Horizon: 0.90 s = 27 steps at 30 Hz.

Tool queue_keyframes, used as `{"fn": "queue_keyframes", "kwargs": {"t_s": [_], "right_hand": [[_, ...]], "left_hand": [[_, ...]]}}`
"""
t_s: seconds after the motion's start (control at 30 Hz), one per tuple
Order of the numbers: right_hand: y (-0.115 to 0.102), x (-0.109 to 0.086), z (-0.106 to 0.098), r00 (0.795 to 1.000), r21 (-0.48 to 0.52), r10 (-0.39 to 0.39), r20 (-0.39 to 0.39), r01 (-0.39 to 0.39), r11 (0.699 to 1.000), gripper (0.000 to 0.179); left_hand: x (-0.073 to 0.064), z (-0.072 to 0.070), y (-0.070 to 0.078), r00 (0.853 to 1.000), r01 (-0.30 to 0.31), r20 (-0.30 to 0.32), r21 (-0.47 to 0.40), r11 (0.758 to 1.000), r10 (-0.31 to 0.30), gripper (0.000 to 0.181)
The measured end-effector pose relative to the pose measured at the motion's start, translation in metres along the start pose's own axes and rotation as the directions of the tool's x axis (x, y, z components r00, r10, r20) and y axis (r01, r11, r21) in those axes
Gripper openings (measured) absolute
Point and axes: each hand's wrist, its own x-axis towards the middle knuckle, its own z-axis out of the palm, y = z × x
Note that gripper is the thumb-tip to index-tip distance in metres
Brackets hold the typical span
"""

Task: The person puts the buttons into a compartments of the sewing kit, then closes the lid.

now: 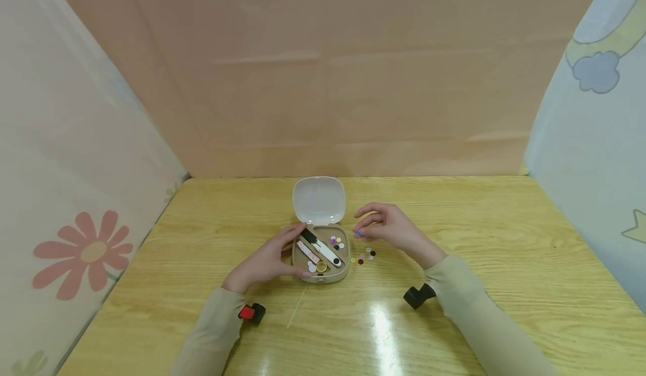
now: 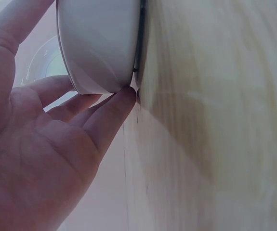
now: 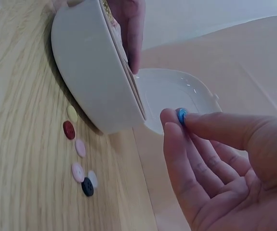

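Fingers of the right hand (image 1: 396, 230) pinch one small, round, glossy blue button (image 3: 181, 115), thumb to fingertip, raised just right of the box (image 1: 333, 276). Nearest: beige fabric sleeves (image 1: 207, 331); thin pale strand (image 1: 296, 307) on shiny wood-grain table (image 1: 454, 213). Left hand (image 1: 264, 258) grips the box, thumb at front rim, covering part of its left edge. Box: smooth, off-white, rounded square, compartmented; its wall blocks the contents in the left wrist view. Diagonal across inside: slim black-and-white tool (image 1: 321, 248). Left of it: pink-and-white strip (image 1: 308, 252), gold ring-shaped piece (image 1: 321, 266). Loose buttons (image 3: 69, 130), flat discs, lie right of box: yellow, dark red, two pink, white, black. Beyond: raised whitish lid (image 1: 319, 201), then creased peach backdrop (image 1: 323, 95).
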Motion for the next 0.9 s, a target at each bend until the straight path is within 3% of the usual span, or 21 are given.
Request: {"fn": "queue_keyframes", "kwargs": {"t_s": [0.27, 0.83, 0.9], "right_hand": [[-0.003, 0.007, 0.008, 1.0, -0.072, -0.005, -0.024, 0.004, 0.997, 0.034], [0.002, 0.012, 0.018, 0.998, -0.071, -0.007, -0.058, 0.003, 0.997, 0.033], [0.002, 0.013, 0.018, 0.998, -0.078, -0.007, -0.061, 0.003, 0.997, 0.033]], "left_hand": [[0.002, 0.0, 0.001, 1.0, -0.011, 0.005, -0.037, 0.999, 0.011, 0.103], [0.0, 0.001, 0.0, 1.0, -0.009, 0.001, -0.022, 1.0, 0.009, 0.105], [-0.003, 0.0, 0.009, 1.0, -0.01, 0.001, -0.039, 0.999, 0.01, 0.102]]}}
